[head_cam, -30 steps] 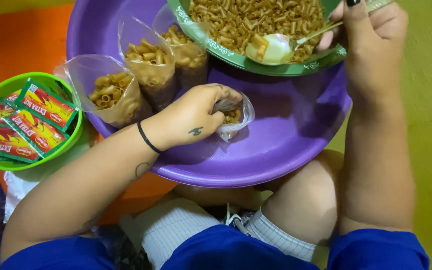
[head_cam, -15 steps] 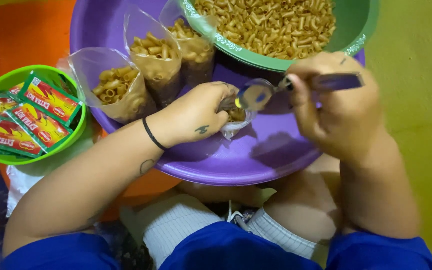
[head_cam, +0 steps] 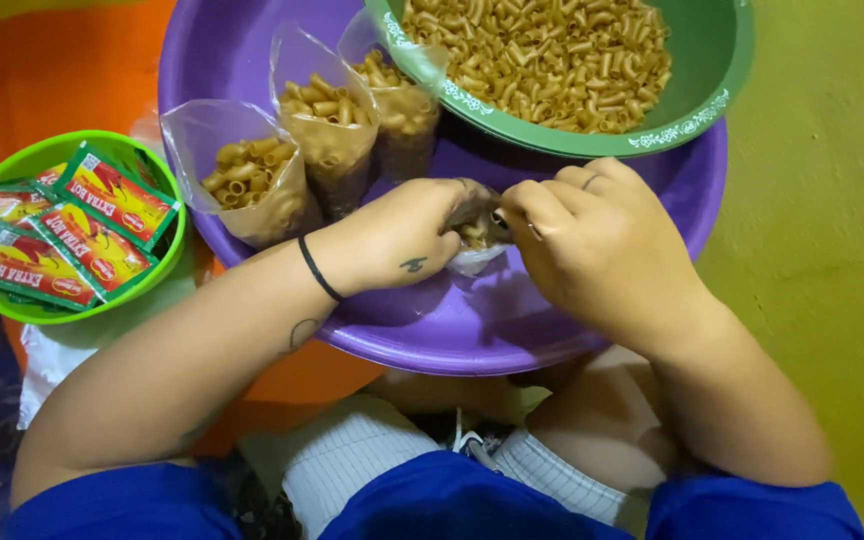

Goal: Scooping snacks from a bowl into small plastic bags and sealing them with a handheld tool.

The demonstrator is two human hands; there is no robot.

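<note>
Pinching small clear pasta bag (head_cam: 476,243): left hand (head_cam: 392,240), right hand (head_cam: 592,245), both grips pressed together; red-green sachets (head_cam: 72,235) in lime bowl (head_cam: 12,305).

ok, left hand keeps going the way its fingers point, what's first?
The small bag of pasta it already pinches, then the right hand just behind. Depth between them is unclear.

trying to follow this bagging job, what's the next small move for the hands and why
Probably set the small bag upright beside the three filled bags in the purple basin. Both hands, left hand and right hand, pinch it, and pasta already shows inside.
</note>
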